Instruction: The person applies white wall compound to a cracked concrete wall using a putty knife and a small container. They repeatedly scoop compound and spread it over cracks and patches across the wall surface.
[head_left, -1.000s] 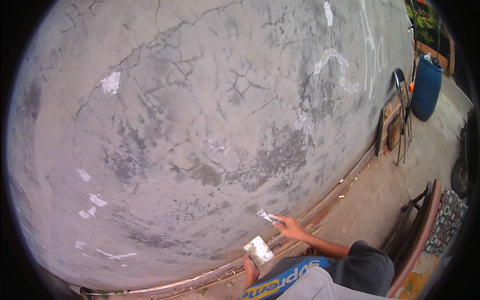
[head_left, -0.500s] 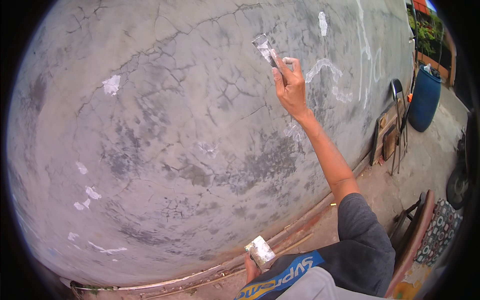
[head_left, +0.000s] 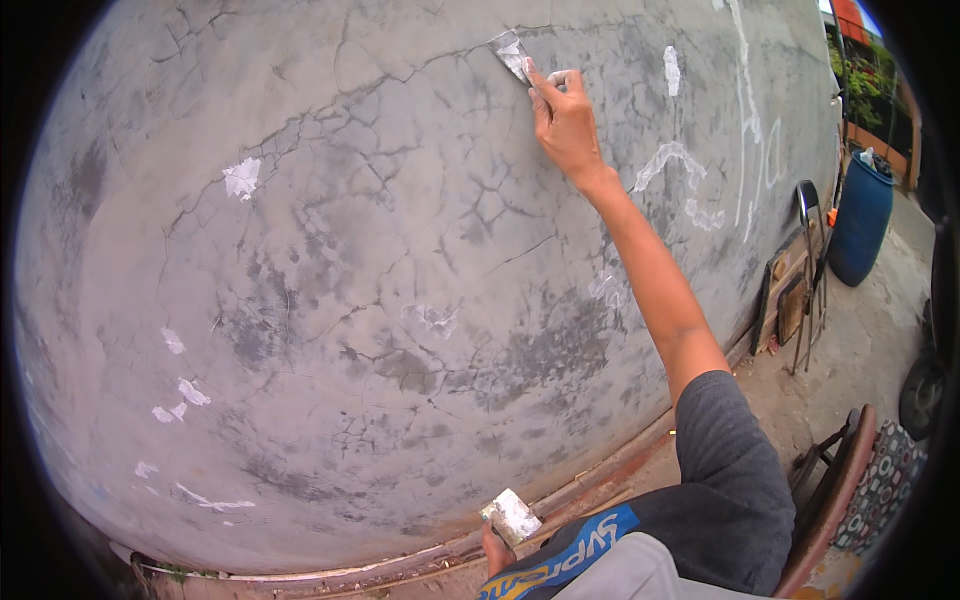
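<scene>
My right hand (head_left: 570, 135) is raised to the upper part of a grey cracked wall (head_left: 330, 260), fingers closed round a putty knife (head_left: 511, 54). White paste coats part of its blade, which lies at a long crack; whether it presses on the wall is hard to tell. Low down, close to my body, my left hand (head_left: 494, 548) grips a small flat plate (head_left: 513, 515) with white paste on top. The fingers under the plate are mostly hidden. White patches (head_left: 242, 178) and streaks dot the wall, including a curved smear (head_left: 670, 160) right of my right forearm.
On the right, a folding chair (head_left: 807, 200) and wooden boards (head_left: 780, 300) lean by the wall, near a blue barrel (head_left: 862, 220). Closer to me are a chair with a patterned cloth (head_left: 875, 485) and a black tyre (head_left: 918, 395). A reddish ledge (head_left: 600, 480) edges the wall's foot.
My right hand has moved up and slightly left with the putty knife, its blade now at the crack. My left hand still holds the plate. The view has shifted slightly.
</scene>
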